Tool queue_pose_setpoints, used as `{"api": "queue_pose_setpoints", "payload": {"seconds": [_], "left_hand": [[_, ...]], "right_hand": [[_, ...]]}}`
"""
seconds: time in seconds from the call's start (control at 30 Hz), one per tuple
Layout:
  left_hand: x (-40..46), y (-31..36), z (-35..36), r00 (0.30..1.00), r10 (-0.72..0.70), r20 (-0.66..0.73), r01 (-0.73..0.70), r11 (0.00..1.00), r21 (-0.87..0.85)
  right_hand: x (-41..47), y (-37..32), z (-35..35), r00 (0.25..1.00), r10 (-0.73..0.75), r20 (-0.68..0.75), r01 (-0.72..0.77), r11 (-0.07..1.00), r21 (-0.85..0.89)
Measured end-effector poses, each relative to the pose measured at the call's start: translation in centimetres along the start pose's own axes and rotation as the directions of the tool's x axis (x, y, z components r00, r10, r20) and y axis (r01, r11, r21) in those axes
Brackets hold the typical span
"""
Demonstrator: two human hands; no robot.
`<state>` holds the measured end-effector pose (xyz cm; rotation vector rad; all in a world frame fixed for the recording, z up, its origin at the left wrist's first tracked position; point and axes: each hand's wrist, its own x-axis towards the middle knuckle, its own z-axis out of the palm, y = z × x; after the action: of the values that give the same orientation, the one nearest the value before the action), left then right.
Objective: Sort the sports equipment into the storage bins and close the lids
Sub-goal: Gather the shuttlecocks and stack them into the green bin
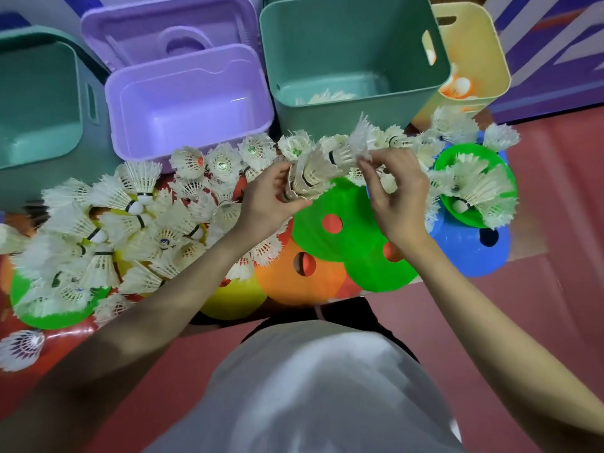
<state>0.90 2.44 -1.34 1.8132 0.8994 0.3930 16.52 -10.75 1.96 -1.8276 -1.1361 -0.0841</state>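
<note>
Centrally, left hand (268, 199) curled round a nested stack of shuttlecocks (312, 173), gripping its lower end, stack tilted up toward the right. Right hand (397, 194) just beside, thumb and forefinger pinching feathers at the upper end of the same stack, other fingers loosely bent. Both hands raised above a spread of flat cones: two green cones (353, 230) directly below, an orange cone (294, 279) and a yellow cone (233, 297) nearer the body, a blue cone (470, 250) to the right.

Left of the hands, a dense pile of loose shuttlecocks (108, 230) lying over further cones on the red floor (555, 197); one stray shuttlecock (19, 349) apart at the lower left edge. Right of the hands, a small upturned green cone (474, 155) carrying several more shuttlecocks, resting on the blue cone.

Behind, a row of open bins: teal bin (39, 103) at far left; purple bin (186, 103) next, interior bare; purple lid (170, 31) leaning behind it; large teal bin (353, 44) in the middle, white feathers visible at its bottom; yellow bin (470, 53) at far right, tipped on its side, holding pale and orange items, too blurred to identify.

Foreground: both bare forearms and a white shirt (313, 387).
</note>
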Motion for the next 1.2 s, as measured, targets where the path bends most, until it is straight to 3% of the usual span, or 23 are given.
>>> {"api": "queue_pose_setpoints", "payload": {"seconds": [0.27, 0.37, 0.53, 0.67, 0.9, 1.2], "left_hand": [[4.7, 6.4, 4.2, 0.987, 0.137, -0.087, -0.128, 0.986, 0.107], [7.7, 8.3, 5.4, 0.974, 0.168, -0.149, -0.139, 0.973, 0.185], [13.7, 12.0, 7.1, 0.947, 0.240, -0.212, -0.184, 0.949, 0.254], [18.9, 13.4, 7.6, 0.966, 0.211, -0.150, -0.165, 0.949, 0.269], [26.7, 12.2, 8.9, 0.999, 0.020, 0.033, -0.026, 0.978, 0.209], [33.1, 7.7, 12.0, 0.933, -0.139, 0.331, 0.051, 0.965, 0.258]], "right_hand": [[5.3, 5.9, -3.0, 0.991, 0.044, 0.129, -0.058, 0.993, 0.104], [8.5, 8.3, -4.4, 0.991, 0.061, 0.118, -0.076, 0.989, 0.126], [14.1, 11.4, -5.7, 0.999, -0.037, 0.039, 0.033, 0.995, 0.095], [18.4, 14.2, -5.4, 0.994, -0.046, 0.098, 0.043, 0.999, 0.029], [23.9, 18.3, -3.1, 0.931, 0.006, 0.366, 0.049, 0.989, -0.140], [25.8, 20.6, 1.1, 0.849, 0.130, 0.512, 0.012, 0.965, -0.264]]}}
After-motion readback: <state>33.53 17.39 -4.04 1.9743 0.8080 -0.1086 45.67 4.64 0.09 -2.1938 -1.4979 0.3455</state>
